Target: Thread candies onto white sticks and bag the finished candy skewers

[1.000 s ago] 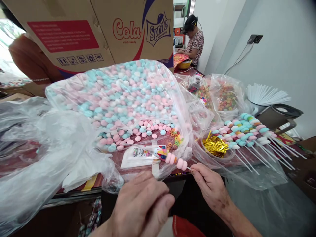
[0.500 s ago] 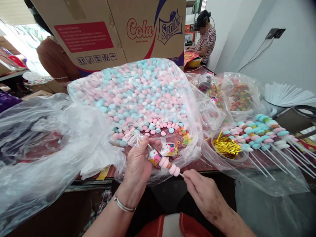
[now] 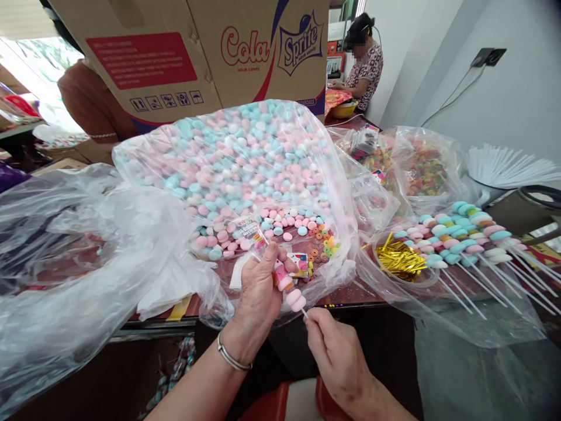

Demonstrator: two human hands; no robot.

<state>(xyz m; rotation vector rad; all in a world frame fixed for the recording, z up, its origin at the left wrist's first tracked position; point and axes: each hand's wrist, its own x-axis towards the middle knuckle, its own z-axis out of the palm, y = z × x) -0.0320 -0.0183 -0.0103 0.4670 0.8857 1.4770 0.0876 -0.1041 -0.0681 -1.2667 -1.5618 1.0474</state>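
Head view: the left hand [image 3: 259,287] is closed, thumb and fingers pressed together on a clear sleeve [image 3: 253,231] that covers the upper end of a candy skewer [image 3: 290,291]. The right hand [image 3: 333,349] pinches the bare stick just below the lowest pink piece, forefinger and thumb clamped tight. The skewer sits tilted between the 2 hands, at the near table edge [image 3: 350,301], in front of the big bag of pink and blue candies [image 3: 236,152]. Loose ring candies [image 3: 323,242] lie just behind the left hand. To the right, a bowl of gold twist ties [image 3: 401,260] sits beside a row of finished skewers [image 3: 458,233]. A cardboard box [image 3: 197,52] stands behind the bag, and another person [image 3: 364,61] works at a far table.

The skewer looks very light, its stick thin and likely to flex. The pieces may slide or chip if squeezed, so the bare stick seems the safest hold. The sleeve is thin, slippery film, best held by its open edge
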